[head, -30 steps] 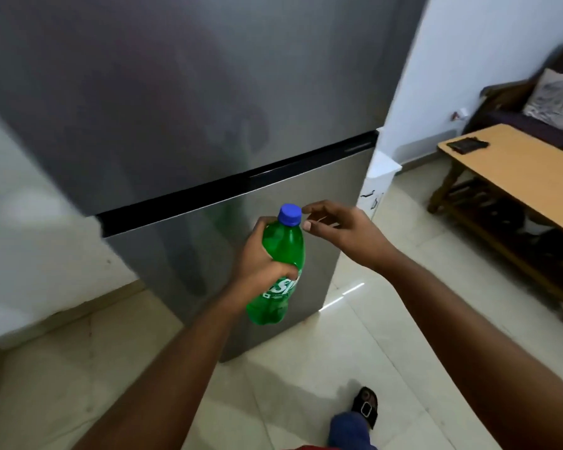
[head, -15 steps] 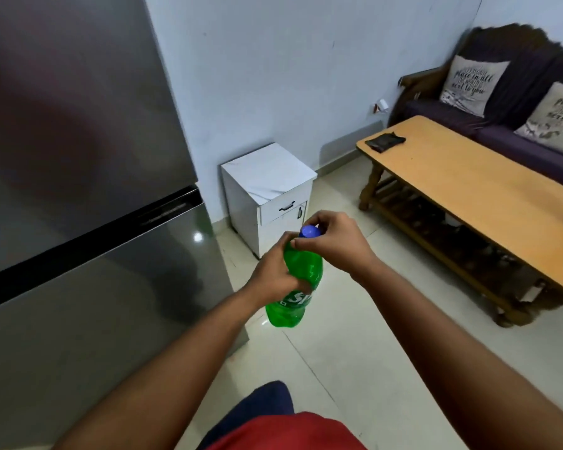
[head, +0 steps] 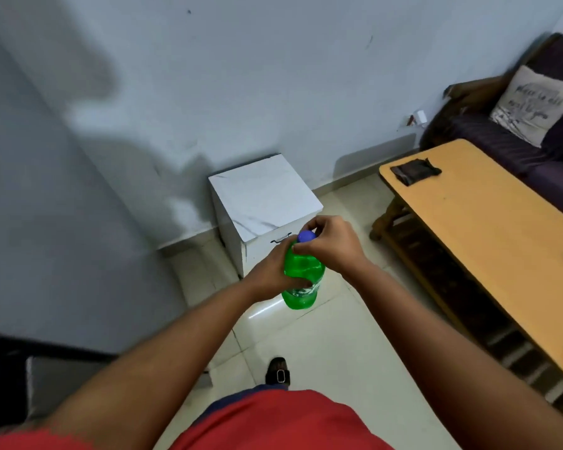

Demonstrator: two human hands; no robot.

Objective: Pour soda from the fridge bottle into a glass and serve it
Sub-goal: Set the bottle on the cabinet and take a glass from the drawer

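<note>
Head view: the left hand [head: 270,274] stays wrapped around the body of the green soda bottle [head: 301,280], held upright in front of the person above the tiled floor [head: 335,336]. The right hand [head: 330,245] still pinches the blue cap [head: 306,236]. Since the earlier frame the view has swung right: the fridge [head: 46,368] has slid to the lower left edge, and the white drawer cabinet [head: 264,196] and wooden coffee table [head: 501,248] sit closer to centre.
</note>
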